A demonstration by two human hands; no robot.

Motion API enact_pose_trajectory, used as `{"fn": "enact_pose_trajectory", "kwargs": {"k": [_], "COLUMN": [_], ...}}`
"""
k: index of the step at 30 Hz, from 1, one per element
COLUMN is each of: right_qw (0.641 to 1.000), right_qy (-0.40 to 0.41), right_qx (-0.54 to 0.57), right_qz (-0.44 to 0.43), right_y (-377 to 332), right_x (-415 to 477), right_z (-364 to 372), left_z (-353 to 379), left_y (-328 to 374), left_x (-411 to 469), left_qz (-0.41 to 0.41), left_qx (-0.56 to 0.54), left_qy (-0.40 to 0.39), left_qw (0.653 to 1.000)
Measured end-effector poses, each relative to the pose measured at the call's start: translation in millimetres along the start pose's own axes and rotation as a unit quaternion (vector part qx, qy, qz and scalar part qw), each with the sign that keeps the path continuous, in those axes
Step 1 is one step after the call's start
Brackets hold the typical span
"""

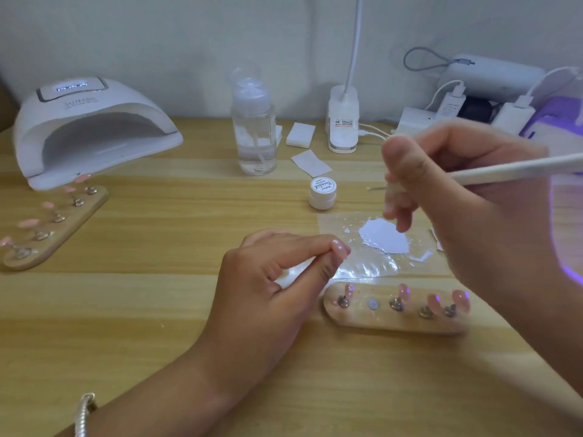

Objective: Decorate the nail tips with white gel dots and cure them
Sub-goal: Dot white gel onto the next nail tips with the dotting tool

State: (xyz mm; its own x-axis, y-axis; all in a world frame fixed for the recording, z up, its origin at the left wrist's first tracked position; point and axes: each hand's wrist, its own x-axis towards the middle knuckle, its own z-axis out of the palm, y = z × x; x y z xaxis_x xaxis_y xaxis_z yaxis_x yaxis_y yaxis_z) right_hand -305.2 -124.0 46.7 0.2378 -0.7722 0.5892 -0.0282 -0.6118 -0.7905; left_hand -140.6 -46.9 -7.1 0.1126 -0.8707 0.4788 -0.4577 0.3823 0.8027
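I note the left hand [271, 279] fingers [303, 244] pinching a pink nail tip [341, 248]; right hand [448, 197] fingers clamped on the dotting pen [517, 168] above it.

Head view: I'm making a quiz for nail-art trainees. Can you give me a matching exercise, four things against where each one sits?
Things:
1. curing lamp
2. gel pot
3. dotting pen
4. pink nail tip

Places:
A. pinched in the left hand fingers
B. far left of the table
C. held in the right hand
D. just beyond the white gel smear

Pairs: 1-B, 2-D, 3-C, 4-A
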Motion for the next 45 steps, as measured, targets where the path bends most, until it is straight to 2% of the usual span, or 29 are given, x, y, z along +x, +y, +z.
{"fn": "enact_pose_trajectory", "kwargs": {"k": [6,25,45], "right_qw": [0.998,0.999,0.998], "right_qy": [-0.011,-0.045,-0.054], "right_qx": [0.068,-0.012,-0.034], "right_qz": [-0.009,0.006,-0.012], "right_y": [-7,-3,-5], "right_x": [-17,-24,-23], "right_z": [14,17,17], "left_z": [-1,-1,-1], "left_y": [3,2,1], "left_x": [0,1,1], "left_qz": [0.026,0.036,0.044], "left_qx": [-0.014,-0.019,-0.018], "left_qy": [0.012,0.006,0.010], "left_qw": [0.999,0.999,0.999]}}
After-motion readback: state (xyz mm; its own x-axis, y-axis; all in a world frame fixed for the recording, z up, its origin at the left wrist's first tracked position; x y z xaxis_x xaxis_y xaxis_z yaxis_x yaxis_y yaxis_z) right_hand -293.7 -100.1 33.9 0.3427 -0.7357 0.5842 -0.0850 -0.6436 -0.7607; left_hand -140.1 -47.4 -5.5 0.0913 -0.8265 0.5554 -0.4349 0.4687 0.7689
